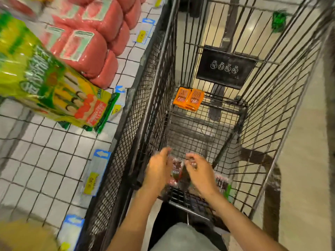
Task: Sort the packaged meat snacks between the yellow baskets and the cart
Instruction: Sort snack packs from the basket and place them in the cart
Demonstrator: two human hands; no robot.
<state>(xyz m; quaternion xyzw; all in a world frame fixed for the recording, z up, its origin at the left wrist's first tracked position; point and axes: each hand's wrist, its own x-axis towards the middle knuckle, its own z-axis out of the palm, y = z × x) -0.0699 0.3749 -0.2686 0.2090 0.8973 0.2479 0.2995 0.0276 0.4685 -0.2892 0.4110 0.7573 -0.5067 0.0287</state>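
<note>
Both my hands reach down into the black wire cart (253, 105). My left hand (157, 171) and my right hand (199, 173) grip opposite sides of a clear packet of red meat snacks (175, 171) near the cart's near end. More clear snack packets (222, 183) with a green edge lie to the right of my right hand. Two orange snack packets (189, 98) lie at the cart's far end. A yellow basket corner (21, 236) shows blurred at the bottom left.
A white wire-grid shelf (45, 160) with price tags runs along the left. It carries pink wrapped meat logs (87, 33) and a yellow-green packet (54, 87). The cart's black child-seat flap (224, 67) stands at the far end. Beige floor lies to the right.
</note>
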